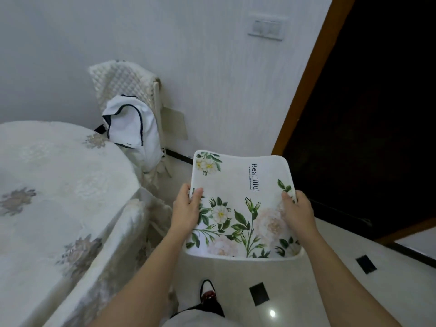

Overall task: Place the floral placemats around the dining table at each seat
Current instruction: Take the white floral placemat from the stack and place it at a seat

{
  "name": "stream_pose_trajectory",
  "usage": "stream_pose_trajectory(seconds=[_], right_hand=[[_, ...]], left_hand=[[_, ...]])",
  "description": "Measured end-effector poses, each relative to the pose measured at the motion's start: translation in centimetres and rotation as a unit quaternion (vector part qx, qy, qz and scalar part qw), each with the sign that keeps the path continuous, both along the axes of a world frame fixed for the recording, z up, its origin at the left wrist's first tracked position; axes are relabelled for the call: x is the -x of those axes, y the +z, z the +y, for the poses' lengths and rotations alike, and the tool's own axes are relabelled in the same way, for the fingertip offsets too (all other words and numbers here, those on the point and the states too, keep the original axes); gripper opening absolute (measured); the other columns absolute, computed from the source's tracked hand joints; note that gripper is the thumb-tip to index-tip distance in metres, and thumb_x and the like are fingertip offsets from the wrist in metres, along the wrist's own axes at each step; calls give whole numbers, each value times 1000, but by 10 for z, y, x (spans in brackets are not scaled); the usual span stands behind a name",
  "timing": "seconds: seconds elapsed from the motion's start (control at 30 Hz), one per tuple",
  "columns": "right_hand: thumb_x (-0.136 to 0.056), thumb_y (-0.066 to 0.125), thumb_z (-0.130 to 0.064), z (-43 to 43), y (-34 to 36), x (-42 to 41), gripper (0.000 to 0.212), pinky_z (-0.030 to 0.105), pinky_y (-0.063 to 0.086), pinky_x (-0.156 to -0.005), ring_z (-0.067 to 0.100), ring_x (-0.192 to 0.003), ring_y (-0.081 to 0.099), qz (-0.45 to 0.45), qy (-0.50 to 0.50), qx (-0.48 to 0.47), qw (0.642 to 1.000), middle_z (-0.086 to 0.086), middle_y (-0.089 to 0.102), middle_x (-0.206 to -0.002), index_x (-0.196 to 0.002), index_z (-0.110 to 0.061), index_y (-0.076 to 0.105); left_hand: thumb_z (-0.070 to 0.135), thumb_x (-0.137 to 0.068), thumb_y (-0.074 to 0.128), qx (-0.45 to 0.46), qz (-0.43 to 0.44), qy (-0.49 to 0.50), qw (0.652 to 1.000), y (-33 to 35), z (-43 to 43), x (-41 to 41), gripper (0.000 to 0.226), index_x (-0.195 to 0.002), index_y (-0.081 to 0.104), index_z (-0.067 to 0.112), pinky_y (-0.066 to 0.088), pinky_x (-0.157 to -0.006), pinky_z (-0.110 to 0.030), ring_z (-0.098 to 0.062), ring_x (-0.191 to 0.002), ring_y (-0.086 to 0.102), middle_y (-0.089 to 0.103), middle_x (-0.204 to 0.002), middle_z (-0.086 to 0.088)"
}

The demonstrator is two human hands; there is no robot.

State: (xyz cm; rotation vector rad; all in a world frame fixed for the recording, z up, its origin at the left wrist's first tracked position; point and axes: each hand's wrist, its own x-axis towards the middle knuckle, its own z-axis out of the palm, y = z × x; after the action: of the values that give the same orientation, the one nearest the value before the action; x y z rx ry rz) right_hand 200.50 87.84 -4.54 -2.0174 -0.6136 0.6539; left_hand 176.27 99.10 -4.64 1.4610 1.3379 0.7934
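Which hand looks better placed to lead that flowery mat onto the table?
Probably the left hand: it grips the placemat edge nearest the table, which lies to the left. The right hand holds the far edge.

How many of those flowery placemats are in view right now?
1. The floral placemat is held in the air between the left hand and right hand, to the right of the dining table. More could be stacked beneath it, hidden.
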Motion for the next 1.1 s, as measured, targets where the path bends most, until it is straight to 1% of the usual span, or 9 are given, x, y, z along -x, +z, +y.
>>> stream_pose_trajectory(seconds=[0.13, 0.23, 0.33, 0.4, 0.63, 0.77, 0.9, 1.03, 1.1], right_hand=[[-101, 50, -36, 95, 6, -2, 19, 39, 53, -79, 20, -88, 62, -15, 30, 0, 999, 1, 64, -95, -103, -19, 59], [-101, 50, -34, 150, 9, -3, 20, 36, 51, -74, 20, -86, 62, -17, 49, 1, 999, 1, 64, -93, -104, -16, 60], [-101, 50, -33, 196, 11, 0, 20, 36, 51, -73, 19, -83, 62, -16, 69, 2, 997, 1, 64, -91, -102, -15, 59], [-101, 50, -33, 228, 8, 2, 19, 36, 52, -72, 18, -82, 62, -17, 88, 7, 996, 1, 64, -91, -101, -16, 58], [-102, 49, -34, 343, -2, 14, 20, 34, 51, -70, 20, -84, 62, 0, 165, 16, 986, 4, 64, -92, -103, -16, 57], [-101, 50, -33, 423, -13, 11, 21, 40, 54, -75, 25, -87, 65, 13, 212, 11, 977, 6, 66, -93, -102, -14, 60], [-101, 51, -33, 509, -17, 1, 20, 40, 55, -77, 24, -87, 66, 23, 257, 13, 966, 5, 68, -95, -103, -16, 61], [-102, 50, -32, 589, -7, -8, 20, 34, 47, -75, 21, -88, 63, 18, 307, 4, 952, 2, 66, -98, -111, -17, 60], [-102, 50, -34, 624, -4, -10, 20, 35, 50, -77, 21, -88, 64, 19, 333, 6, 943, 0, 67, -97, -110, -20, 60]], left_hand=[[31, -102, 51, -19, 6, 24, 1000, 9, 81, 6, 17, -97, 53, 14, 51, -70, -30, -12, -78, 65, 68, -88, 4], [33, -101, 51, -25, 5, 48, 998, 9, 126, 10, 12, -95, 52, 22, 52, -72, -34, -16, -83, 66, 69, -91, 2], [29, -102, 51, -31, 5, 72, 997, 7, 159, 14, 12, -99, 53, 18, 46, -64, -20, -10, -82, 62, 65, -90, 8], [29, -102, 51, -27, 6, 94, 995, 3, 180, 19, 16, -103, 54, 13, 42, -62, -16, -7, -81, 61, 64, -91, 9], [33, -102, 51, -17, 11, 172, 985, -14, 258, 37, 18, -100, 54, 16, 49, -71, -33, -16, -87, 63, 65, -93, 1], [31, -102, 51, -16, -6, 215, 976, -17, 316, 36, 11, -105, 55, 21, 51, -75, -28, -13, -93, 64, 65, -96, 8], [33, -101, 53, -7, -17, 257, 966, -19, 383, 25, 7, -98, 56, 28, 56, -86, -47, -17, -92, 68, 70, -98, 3], [36, -101, 52, 6, -21, 304, 953, -8, 440, 12, 8, -101, 58, 30, 57, -86, -50, -19, -95, 69, 71, -102, -1], [37, -100, 52, 16, -37, 330, 943, -5, 463, 9, 9, -101, 58, 31, 58, -85, -50, -20, -94, 70, 71, -102, -2]])
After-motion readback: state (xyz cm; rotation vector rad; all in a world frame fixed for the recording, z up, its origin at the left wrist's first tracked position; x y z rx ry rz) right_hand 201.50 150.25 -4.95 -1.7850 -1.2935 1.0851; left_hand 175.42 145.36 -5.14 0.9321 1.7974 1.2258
